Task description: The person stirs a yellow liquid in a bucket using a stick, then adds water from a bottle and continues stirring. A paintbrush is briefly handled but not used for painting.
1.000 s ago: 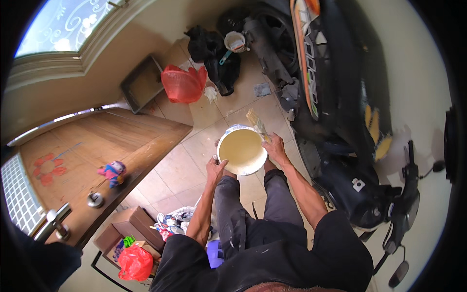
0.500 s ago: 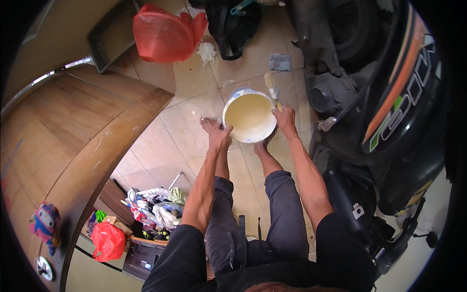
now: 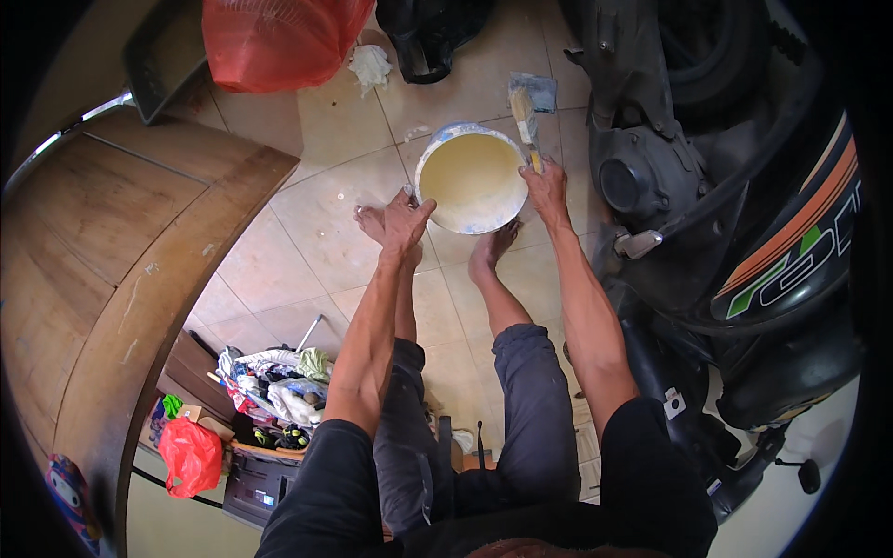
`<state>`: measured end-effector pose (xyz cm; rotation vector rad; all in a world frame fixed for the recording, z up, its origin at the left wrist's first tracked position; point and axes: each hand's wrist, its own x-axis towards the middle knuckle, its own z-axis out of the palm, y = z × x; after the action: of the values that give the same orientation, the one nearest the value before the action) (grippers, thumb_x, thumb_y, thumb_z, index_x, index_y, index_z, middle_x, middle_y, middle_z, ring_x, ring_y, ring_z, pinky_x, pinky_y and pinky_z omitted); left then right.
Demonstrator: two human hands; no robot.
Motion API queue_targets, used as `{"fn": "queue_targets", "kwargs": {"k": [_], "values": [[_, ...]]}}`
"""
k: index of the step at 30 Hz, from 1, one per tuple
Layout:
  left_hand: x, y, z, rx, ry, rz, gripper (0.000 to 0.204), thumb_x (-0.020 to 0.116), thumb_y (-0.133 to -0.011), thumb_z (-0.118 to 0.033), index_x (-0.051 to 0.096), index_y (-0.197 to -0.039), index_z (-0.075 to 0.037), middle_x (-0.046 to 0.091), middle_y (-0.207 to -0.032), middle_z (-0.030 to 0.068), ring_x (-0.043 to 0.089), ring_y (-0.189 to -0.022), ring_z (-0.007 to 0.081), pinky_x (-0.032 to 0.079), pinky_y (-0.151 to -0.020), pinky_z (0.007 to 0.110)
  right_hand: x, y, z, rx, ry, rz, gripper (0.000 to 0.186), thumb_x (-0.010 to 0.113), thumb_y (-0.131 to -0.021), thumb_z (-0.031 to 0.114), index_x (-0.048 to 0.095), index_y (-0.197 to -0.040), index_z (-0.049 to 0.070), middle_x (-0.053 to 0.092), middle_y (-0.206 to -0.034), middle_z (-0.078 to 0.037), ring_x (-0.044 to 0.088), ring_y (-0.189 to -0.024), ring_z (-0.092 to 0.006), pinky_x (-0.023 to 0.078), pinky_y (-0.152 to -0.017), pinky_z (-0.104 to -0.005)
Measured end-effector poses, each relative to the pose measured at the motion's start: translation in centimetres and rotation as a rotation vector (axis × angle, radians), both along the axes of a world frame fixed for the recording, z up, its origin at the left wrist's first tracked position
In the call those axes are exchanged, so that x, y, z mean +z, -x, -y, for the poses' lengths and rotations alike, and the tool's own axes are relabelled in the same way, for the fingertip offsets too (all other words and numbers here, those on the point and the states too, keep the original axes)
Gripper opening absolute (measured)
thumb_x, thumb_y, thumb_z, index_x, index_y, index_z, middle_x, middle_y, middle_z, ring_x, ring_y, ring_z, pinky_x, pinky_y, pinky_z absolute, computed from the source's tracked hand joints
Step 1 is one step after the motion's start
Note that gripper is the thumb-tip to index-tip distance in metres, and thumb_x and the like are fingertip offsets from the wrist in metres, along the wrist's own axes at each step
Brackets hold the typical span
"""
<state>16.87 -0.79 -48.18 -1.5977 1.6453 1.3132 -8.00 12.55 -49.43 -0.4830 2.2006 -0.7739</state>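
A white bucket [image 3: 437,139], pale yellow inside, sits between the person's two hands, ahead of the feet [image 3: 493,251] and over the floor tiles [image 3: 321,223]; I can't tell from here whether its base touches them. Taking the bucket as the dial's centre, with twelve pointing away from the person, the left hand [image 3: 404,225] is at eight, gripping the rim. The right hand [image 3: 547,191] is at three, closed on the handle of a brush [image 3: 523,112] and up against the rim too. The brush's bristles point up, and near their tip, at one, a flat grey square [image 3: 539,91] lies on the floor.

Between ten and eleven there's a crumpled white scrap [image 3: 370,67], with a red bag [image 3: 279,42] at ten and a black bag [image 3: 430,37] toward half past eleven. A motorbike [image 3: 786,246] fills three o'clock. A wooden door [image 3: 139,242] stands around nine, and a heap of clothes [image 3: 288,395] sits between seven and eight.
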Motion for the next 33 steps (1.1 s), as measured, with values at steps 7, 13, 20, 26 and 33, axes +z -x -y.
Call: {"fn": "queue_targets", "kwargs": {"k": [7,13,20,26,33], "values": [[-0.3,-3.4,-3.6,-0.221,0.420,-0.002,0.071,0.066,-0.076,-0.039,0.050,-0.135,-0.003,0.057,-0.124,0.0269,0.049,-0.124,0.0437,0.032,-0.105,0.050,1.8,-1.4,0.2,0.052,-0.115,-0.297,0.032,0.068,-0.080,0.021,0.064,-0.097,-0.006,0.063,-0.101,-0.022,0.061,-0.096,-0.0418,0.048,-0.084,-0.0452],[7.4,-7.3,-7.8,0.156,0.110,-0.235,0.072,0.064,-0.082,-0.023,0.038,-0.144,0.001,0.049,-0.134,0.0305,0.046,-0.127,0.0430,0.040,-0.105,0.043,2.6,-3.8,-1.3,0.106,-0.129,-0.393,0.029,0.068,-0.079,0.021,0.060,-0.093,-0.003,0.057,-0.103,-0.019,0.058,-0.098,-0.0413,0.047,-0.083,-0.0483],[12.6,-9.7,-13.8,0.140,0.161,-0.176,0.066,0.063,-0.082,-0.016,0.042,-0.142,0.000,0.056,-0.126,0.0229,0.058,-0.112,0.0354,0.044,-0.099,0.043,1.0,-4.5,-2.2,0.231,-0.128,-0.417,0.030,0.068,-0.079,0.021,0.056,-0.095,-0.002,0.055,-0.101,-0.020,0.057,-0.094,-0.0420,0.047,-0.080,-0.0495],[15.4,-8.0,-15.7,0.286,0.096,-0.291,0.066,0.063,-0.081,-0.006,0.040,-0.142,0.001,0.049,-0.137,0.0205,0.061,-0.111,0.0280,0.047,-0.097,0.040,1.2,-5.4,-3.3,0.258,-0.060,-0.510,0.030,0.069,-0.078,0.021,0.056,-0.094,0.000,0.054,-0.100,-0.019,0.057,-0.093,-0.0411,0.047,-0.079,-0.0500],[15.4,-6.1,-15.6,0.330,0.074,-0.294,0.067,0.063,-0.080,-0.008,0.040,-0.143,-0.001,0.049,-0.134,0.0198,0.062,-0.109,0.0277,0.048,-0.096,0.041,1.3,-5.4,-3.0,0.303,-0.206,-0.541,0.032,0.069,-0.081,0.025,0.057,-0.097,0.000,0.055,-0.102,-0.019,0.058,-0.094,-0.0393,0.048,-0.080,-0.0487]]}}
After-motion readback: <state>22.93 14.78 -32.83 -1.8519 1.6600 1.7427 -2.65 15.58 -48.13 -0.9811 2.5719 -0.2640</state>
